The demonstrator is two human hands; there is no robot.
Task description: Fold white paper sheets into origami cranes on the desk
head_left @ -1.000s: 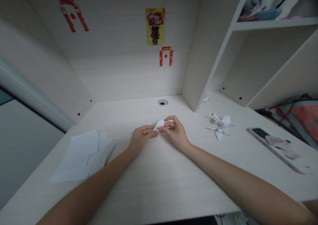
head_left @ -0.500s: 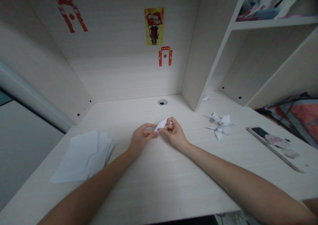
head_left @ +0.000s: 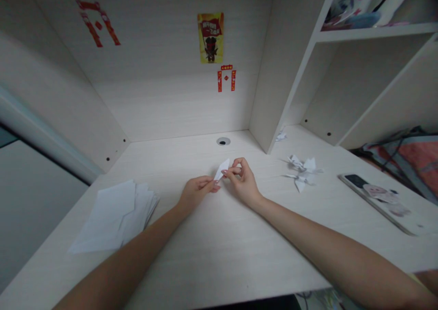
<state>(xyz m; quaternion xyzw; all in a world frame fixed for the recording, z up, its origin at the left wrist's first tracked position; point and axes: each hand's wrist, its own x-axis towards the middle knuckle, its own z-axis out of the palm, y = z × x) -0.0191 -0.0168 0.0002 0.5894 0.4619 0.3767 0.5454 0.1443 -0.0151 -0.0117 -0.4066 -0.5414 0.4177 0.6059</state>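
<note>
A small folded white paper piece (head_left: 221, 168) sits between my two hands, just above the middle of the pale wooden desk (head_left: 212, 246). My left hand (head_left: 195, 193) pinches its lower end with thumb and fingers pressed together. My right hand (head_left: 242, 180) pinches its right side, fingers curled. The paper's pointed tip sticks upward. Both forearms reach in from the bottom edge.
A fanned stack of white paper sheets (head_left: 116, 214) lies at the left. Folded paper cranes (head_left: 303, 171) rest at the right, with another small one (head_left: 281, 136) by the shelf upright. A phone (head_left: 376, 196) lies far right. A cable hole (head_left: 223, 141) is at the back.
The paper's tip has turned from lying sideways to pointing up. Both hands have shifted slightly while keeping their pinch.
</note>
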